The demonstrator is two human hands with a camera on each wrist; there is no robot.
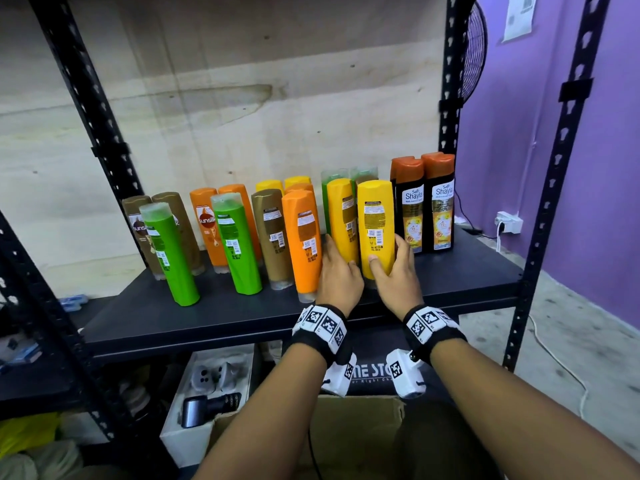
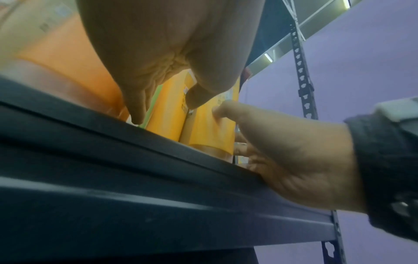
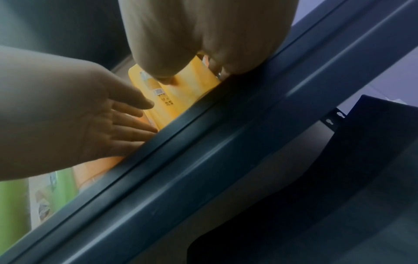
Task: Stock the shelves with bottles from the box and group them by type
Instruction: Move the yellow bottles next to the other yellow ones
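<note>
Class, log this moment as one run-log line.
right hand: grips yellow bottle | left hand: flat beside it | shelf: types mixed

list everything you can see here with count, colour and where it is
green bottles: two in front, more behind, shelf left and middle
brown bottles: three, left and centre
orange bottles: at least four, centre
yellow bottles: two in front, two caps behind
Shayla bottles: four, black with orange caps, far right
shelf: black
cardboard box: brown, below
fan: black, upper right
left hand: touches left yellow bottle
right hand: grips right yellow bottle
</note>
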